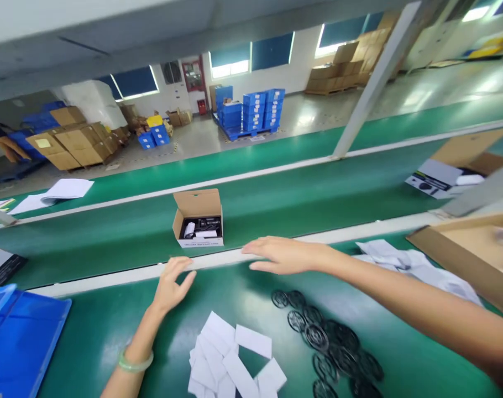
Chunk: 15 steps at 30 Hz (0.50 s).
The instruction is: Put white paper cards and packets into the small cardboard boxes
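My left hand (172, 284) is held over the near edge of the green conveyor, fingers apart and holding nothing. To its right, my right hand (282, 254) reaches across the white rail, flat with fingers stretched out, also holding nothing. Just beyond both hands, a small carton (199, 242) stands on the conveyor with its lid up; dark items and white pieces lie inside. Neither hand touches it. On the green bench below my hands lie a loose pile of white cards (212, 354) and several black spoked rings (315, 336).
A blue bin (23, 342) sits at the left. White crumpled bags (409, 262) and a large cardboard box (462, 265) lie at the right. Another open carton (434, 179) stands farther along the conveyor (297, 202). A slanted post (376, 83) rises beyond it.
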### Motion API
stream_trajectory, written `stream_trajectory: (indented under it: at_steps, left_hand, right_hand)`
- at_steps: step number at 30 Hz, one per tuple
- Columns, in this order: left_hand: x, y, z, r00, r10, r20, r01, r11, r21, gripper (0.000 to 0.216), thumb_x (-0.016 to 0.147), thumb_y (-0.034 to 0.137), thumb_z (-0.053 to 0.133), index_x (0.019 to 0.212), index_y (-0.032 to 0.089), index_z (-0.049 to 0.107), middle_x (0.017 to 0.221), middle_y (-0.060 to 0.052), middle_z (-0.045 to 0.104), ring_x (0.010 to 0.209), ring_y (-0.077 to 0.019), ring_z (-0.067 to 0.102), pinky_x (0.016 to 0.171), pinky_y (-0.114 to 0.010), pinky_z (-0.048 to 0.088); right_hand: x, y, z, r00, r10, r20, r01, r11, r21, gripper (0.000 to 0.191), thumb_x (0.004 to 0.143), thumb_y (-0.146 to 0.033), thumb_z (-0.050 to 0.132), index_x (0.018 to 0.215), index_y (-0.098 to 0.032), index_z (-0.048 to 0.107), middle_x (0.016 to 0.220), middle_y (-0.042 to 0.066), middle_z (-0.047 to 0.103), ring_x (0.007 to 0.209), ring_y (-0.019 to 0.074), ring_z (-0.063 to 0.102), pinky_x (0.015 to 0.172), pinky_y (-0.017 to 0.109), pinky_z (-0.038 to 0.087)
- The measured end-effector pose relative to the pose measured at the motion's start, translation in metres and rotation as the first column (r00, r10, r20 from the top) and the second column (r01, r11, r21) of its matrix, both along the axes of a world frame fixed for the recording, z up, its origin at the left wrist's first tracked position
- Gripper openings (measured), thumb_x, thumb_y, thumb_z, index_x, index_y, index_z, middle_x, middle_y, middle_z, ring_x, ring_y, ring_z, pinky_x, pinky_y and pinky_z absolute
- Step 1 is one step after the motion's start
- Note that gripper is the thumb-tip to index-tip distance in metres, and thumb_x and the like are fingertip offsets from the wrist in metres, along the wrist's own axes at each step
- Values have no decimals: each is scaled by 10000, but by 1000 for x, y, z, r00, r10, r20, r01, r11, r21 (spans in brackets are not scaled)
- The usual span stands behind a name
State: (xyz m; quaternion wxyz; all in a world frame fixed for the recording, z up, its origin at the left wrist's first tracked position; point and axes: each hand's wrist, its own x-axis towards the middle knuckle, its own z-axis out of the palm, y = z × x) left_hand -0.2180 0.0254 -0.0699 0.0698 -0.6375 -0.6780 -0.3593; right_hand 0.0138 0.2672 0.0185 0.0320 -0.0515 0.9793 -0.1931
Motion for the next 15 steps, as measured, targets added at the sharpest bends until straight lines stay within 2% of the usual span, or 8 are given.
stream_trajectory:
  at_steps: [1,2,4,6,9,12,15]
  left_hand:
    - [22,0,6,992,-124,21,126,983,-135,248,902,248,537,1130,162,581,1083,-96,614,1025,-200,550,917,-355,444]
    - [44,1,12,971,-235,44,238,934,-268,302,897,252,537,1187,169,557,1129,-103,596,1064,-211,528,938,-366,433]
    - [82,3,21,915,-397,76,382,787,-484,383,875,225,539,1255,179,520,1183,-112,564,1108,-235,489,950,-388,420]
    - [113,7,23,876,-477,66,411,669,-619,423,832,172,548,1254,169,521,1175,-114,557,1092,-255,485,920,-400,428]
    - [145,15,20,856,-516,-3,343,574,-744,349,785,102,526,1130,126,574,1077,-118,567,990,-265,513,838,-400,453]
    - [162,21,19,878,-476,-52,260,566,-783,287,789,54,445,1033,111,586,1006,-118,557,931,-263,521,812,-405,453]
    - [166,20,24,937,-339,82,296,649,-700,301,823,88,418,1090,136,547,1051,-110,532,944,-237,530,832,-373,448]
  right_hand:
    - [30,6,-6,998,-53,40,54,998,-18,436,975,-369,462,1321,-117,546,1282,115,550,1167,261,526,1010,389,414]
    - [59,10,-13,990,-114,85,116,993,-29,429,968,-364,468,1308,-118,558,1272,116,558,1156,271,533,1000,404,424]
    - [108,13,-27,959,-231,163,240,970,-37,425,955,-353,473,1294,-115,569,1269,128,558,1151,300,535,981,452,439]
    - [147,9,-40,923,-322,212,340,939,-51,434,950,-355,469,1300,-117,562,1273,137,551,1150,321,534,969,499,444]
    - [185,-6,-52,891,-393,229,424,900,-102,446,959,-365,464,1328,-125,536,1292,139,535,1167,320,523,987,515,437]
    - [210,-24,-59,884,-427,191,453,883,-122,428,947,-298,494,1327,-107,534,1301,150,524,1190,314,504,1022,500,419]
    - [231,-37,-67,876,-451,170,474,870,-136,472,899,-211,549,1359,-114,504,1332,143,498,1218,306,478,1048,487,405]
